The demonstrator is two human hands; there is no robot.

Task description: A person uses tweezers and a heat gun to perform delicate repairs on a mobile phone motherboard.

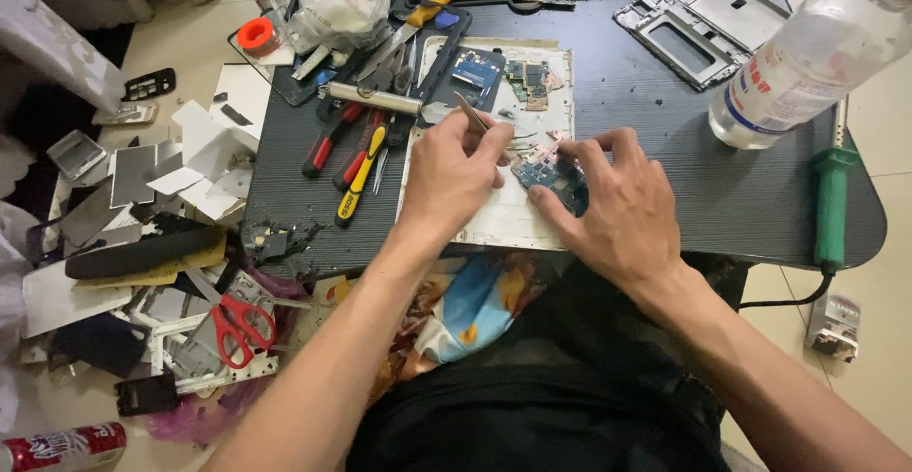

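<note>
Both forearms are reaching out over the lap to a small blue circuit board (556,179) on the dark counter (665,121).

Board is sitting on a white mat (503,216) at the counter's near edge; right hand (622,208) is pinning it flat, grip pressed down on it, while left hand (454,179) is pinching tweezers (472,111) just beside it. I'd be keeping that board clamped and the tip low, working gently, since tiny loose parts are lying nearby.

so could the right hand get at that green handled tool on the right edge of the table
Probably yes: the right hand rests on the small circuit board, and bare dark table lies between it and the green-handled tool.
</note>
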